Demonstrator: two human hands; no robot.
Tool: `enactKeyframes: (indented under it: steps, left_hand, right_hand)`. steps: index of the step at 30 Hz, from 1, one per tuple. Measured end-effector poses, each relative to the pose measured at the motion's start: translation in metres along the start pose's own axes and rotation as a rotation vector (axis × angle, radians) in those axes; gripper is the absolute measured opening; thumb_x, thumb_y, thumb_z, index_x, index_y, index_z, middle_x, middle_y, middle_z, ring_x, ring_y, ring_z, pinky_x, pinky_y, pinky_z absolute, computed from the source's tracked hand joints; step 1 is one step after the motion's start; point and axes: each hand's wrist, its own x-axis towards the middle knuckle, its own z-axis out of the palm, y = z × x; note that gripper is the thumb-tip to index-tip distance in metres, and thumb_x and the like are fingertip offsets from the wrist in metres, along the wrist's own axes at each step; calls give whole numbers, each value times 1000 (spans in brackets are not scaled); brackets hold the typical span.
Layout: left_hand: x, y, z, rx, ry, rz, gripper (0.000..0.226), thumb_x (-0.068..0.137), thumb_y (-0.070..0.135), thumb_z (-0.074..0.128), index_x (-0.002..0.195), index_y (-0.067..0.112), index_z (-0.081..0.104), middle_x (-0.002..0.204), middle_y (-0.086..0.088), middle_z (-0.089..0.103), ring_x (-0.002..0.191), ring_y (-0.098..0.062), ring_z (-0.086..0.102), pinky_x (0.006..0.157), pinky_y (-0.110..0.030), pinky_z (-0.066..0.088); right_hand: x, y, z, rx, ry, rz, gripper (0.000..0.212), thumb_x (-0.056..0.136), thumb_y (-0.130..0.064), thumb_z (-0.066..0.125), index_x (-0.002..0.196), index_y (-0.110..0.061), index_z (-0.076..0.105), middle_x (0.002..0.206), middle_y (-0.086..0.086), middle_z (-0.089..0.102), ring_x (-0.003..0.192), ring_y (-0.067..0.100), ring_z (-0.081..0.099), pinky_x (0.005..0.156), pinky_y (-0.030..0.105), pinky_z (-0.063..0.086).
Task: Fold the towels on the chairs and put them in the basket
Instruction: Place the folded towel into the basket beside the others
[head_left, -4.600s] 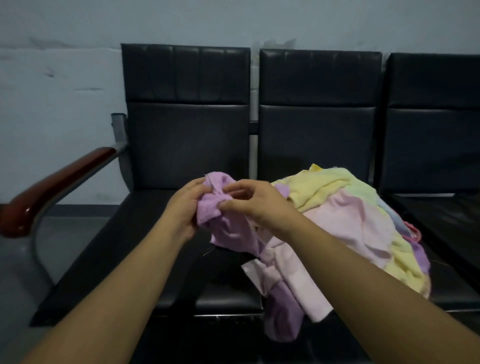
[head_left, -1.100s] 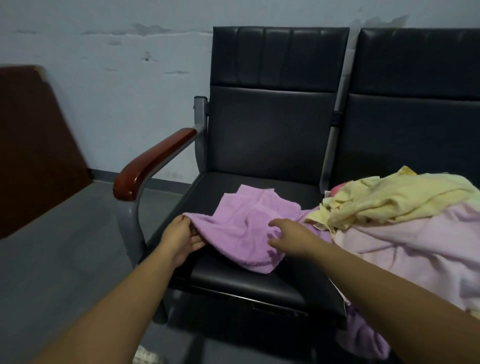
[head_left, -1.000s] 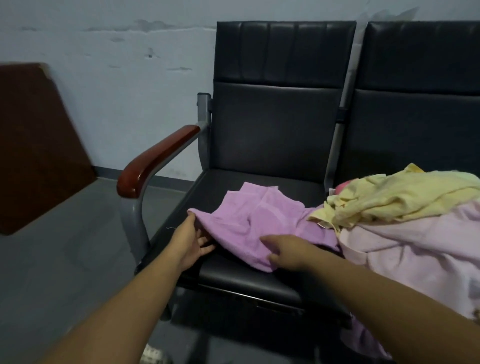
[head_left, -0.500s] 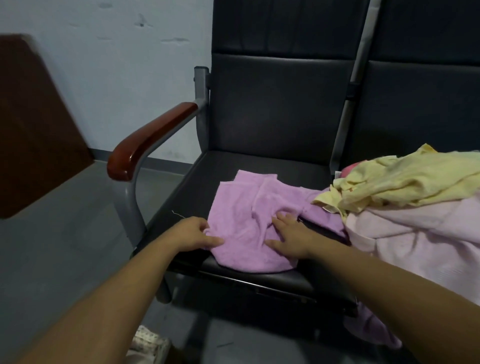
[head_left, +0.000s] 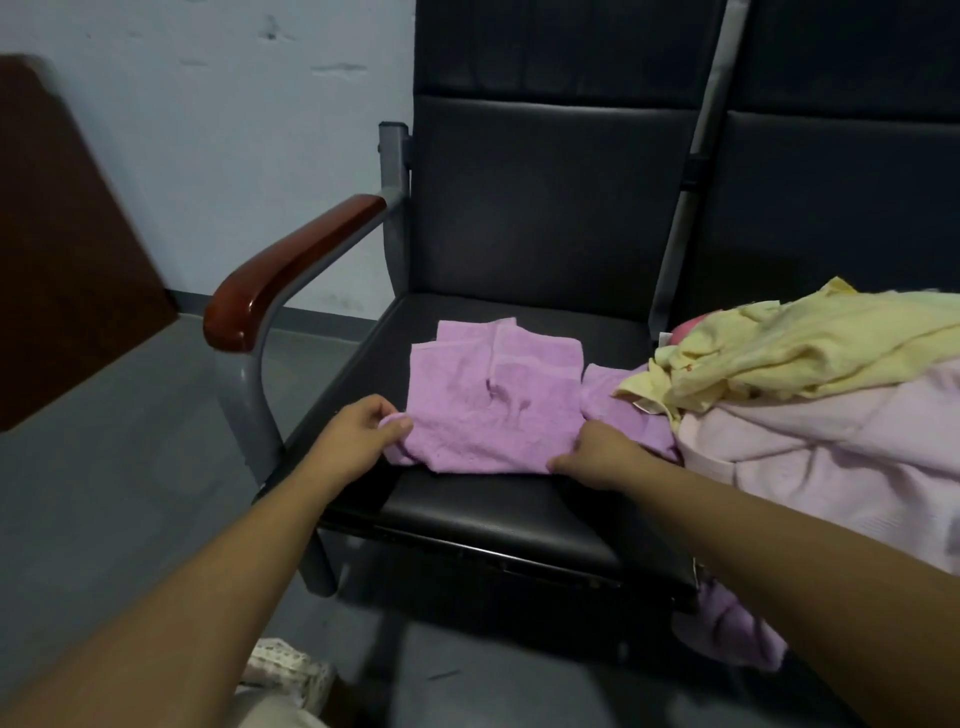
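Head view, left hand (head_left: 358, 436), right hand (head_left: 597, 457) gripping near corners of purple towel (head_left: 493, 410), pile (head_left: 810, 431) abutting right

The person's arms are bare. The left forearm (head_left: 208, 571) and right forearm (head_left: 779, 551) run uncovered down to the left hand (head_left: 358, 434) and right hand (head_left: 597, 454). Well below the left hand, under that forearm, shows a cream openwork knitted piece (head_left: 288, 670), either a shoe or a hem. Just under it lies a strip of plain pale cloth (head_left: 275, 719).
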Motion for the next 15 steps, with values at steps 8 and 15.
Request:
enactKeyframes:
  steps: [8,15]
  left_hand:
    - [-15,8,-3,-227,-32,-10,16,92,17,70,86,7,60,73,-9,71,67,-15,65,82,-39,50]
    - [-12,1,-11,-165,37,47,24,81,53,61,83,30,53,76,4,60,73,-18,53,68,-37,42]
  right_hand:
    - [-1,13,20,376,125,40,29,88,-34,72,78,-10,58,74,3,57,73,20,54,62,30,35]
    - [-2,3,3,1013,228,74,11,83,-18,65,76,-10,66,75,11,64,71,21,56,67,38,47]
